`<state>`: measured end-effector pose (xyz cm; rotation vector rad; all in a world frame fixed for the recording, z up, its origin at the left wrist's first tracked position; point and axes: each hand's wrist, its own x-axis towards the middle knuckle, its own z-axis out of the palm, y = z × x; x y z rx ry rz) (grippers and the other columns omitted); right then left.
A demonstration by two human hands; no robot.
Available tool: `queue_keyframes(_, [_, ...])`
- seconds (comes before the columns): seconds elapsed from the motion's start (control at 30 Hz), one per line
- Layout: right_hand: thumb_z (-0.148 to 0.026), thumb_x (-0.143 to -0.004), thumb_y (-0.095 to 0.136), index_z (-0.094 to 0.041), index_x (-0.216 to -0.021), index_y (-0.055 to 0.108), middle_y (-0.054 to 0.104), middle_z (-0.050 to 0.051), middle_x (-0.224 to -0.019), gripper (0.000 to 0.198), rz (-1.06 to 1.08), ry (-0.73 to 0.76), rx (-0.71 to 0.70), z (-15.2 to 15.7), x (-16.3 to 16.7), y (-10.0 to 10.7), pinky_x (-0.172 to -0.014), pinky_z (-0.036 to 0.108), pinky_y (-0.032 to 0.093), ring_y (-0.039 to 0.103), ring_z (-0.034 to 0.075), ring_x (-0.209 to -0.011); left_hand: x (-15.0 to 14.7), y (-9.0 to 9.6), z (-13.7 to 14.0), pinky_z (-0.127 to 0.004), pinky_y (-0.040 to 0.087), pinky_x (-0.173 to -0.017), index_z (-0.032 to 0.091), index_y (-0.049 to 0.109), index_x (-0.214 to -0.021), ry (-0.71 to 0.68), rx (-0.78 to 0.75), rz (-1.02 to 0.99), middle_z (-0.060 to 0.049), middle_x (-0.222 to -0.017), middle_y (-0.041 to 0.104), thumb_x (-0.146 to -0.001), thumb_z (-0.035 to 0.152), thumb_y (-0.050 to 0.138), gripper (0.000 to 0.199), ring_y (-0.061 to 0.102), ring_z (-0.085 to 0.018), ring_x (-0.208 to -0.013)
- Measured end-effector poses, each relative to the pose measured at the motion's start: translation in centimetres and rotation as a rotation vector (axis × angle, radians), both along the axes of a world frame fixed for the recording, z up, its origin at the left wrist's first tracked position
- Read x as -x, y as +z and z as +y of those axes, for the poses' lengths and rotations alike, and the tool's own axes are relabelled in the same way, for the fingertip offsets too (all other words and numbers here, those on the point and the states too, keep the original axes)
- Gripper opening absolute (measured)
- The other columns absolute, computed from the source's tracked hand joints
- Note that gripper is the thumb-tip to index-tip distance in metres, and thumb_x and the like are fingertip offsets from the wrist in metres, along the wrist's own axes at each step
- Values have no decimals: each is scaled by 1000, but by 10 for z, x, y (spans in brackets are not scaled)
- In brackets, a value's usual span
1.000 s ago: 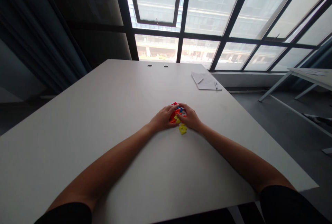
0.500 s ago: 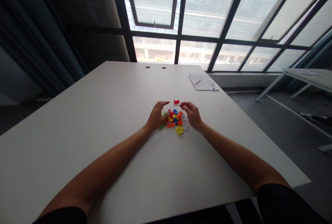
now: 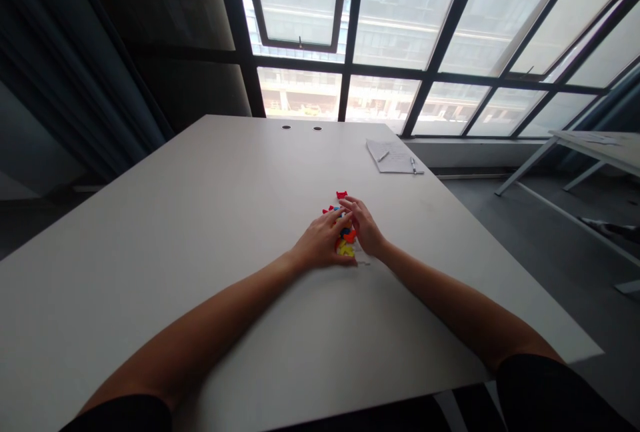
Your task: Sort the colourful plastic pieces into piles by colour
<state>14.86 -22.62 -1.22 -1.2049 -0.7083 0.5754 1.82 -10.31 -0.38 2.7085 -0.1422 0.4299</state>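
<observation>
Small coloured plastic pieces lie heaped on the white table [image 3: 240, 185], between my two hands and partly hidden by them. An orange piece [image 3: 349, 237] and a yellow piece [image 3: 345, 249] show in the gap. My left hand [image 3: 323, 240] curves around the left and near side of the heap, thumb and fingers apart. From the right, my right hand [image 3: 366, 225] cups the heap, its fingertips close to those of the left. A red piece [image 3: 341, 195] sits apart, just beyond the fingertips. Some pale pieces lie by the right palm, only partly visible.
Farther back on the right, a sheet of paper [image 3: 390, 156] lies with two pens on it. Two round holes are set in the table's far end. Windows stand behind, a dark curtain [image 3: 65, 72] at left, another table [image 3: 600, 145] at right.
My left hand has moved right and nearer, over and around the pieces. Both hands are now close together, and the heap is narrower and more covered. The red piece beyond stays put.
</observation>
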Motion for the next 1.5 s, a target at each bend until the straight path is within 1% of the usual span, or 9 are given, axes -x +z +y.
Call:
queue_keyframes(0.13, [-64,-94,61,-29,-125,61,66,10,-143,48,81,-1,-56,-2,1,7,-115,50,51,61,30,-135,0,5,1,-58,45,-116,27,49,-156,30,50,-45,-14,-149,59,-72,60,88,98,54,-40,-137])
queue_keyframes(0.3, [-65,-95,54,-28,-121,63,67,10,-141,45,15,-34,-8,-5,-10,13,-108,50,56,62,31,-134,1,7,9,-44,56,-100,27,67,-134,84,134,-126,-9,-131,69,-88,42,76,49,68,-29,-114])
queue_keyframes(0.43, [-67,-94,52,-25,-114,65,74,13,-125,48,-54,-175,-10,-5,-31,5,-107,49,55,68,29,-123,1,7,14,-43,54,-99,28,72,-125,126,115,-155,-7,-120,73,-91,35,69,34,69,-27,-108])
queue_keyframes(0.57, [-69,-97,40,-23,-118,66,75,14,-117,58,-206,-339,126,-6,-52,-11,-100,47,57,71,29,-117,1,9,15,-46,51,-102,28,75,-113,151,90,-162,-6,-116,75,-96,35,64,22,68,-27,-110])
queue_keyframes(0.73, [-69,-98,37,-20,-119,69,75,15,-119,63,-357,-418,251,-3,-65,-18,-103,46,55,70,28,-116,3,18,15,-46,48,-106,27,74,-109,180,69,-238,-5,-121,74,-98,33,61,17,65,-26,-116])
queue_keyframes(0.97, [-83,-98,26,-25,-136,70,60,8,-154,82,-680,-50,366,19,-88,-4,-127,43,32,50,25,-148,21,25,-3,-51,40,-119,30,71,-126,-4,-87,-176,-6,-141,67,-97,44,65,33,54,-30,-139])
queue_keyframes(1.17, [-88,-96,20,-24,-127,76,73,9,-136,90,-899,98,491,45,-109,-3,-121,46,40,61,28,-136,39,13,-22,-51,29,-128,33,69,-136,-263,-237,-147,-3,-154,59,-100,45,62,38,46,-29,-148])
queue_keyframes(1.4, [-72,-106,15,-21,-134,72,67,11,-145,82,-1071,101,659,-5,-113,-1,-119,46,41,59,29,-139,29,8,-4,-45,41,-115,31,79,-104,-123,-178,-258,2,-118,79,-101,29,61,19,66,-22,-122])
queue_keyframes(1.5, [-64,-109,21,-18,-145,63,63,16,-149,73,-1149,36,706,-35,-94,-5,-119,51,39,57,33,-140,28,8,-1,-45,41,-113,31,78,-112,-27,-176,-265,-1,-120,78,-100,26,62,21,64,-23,-123])
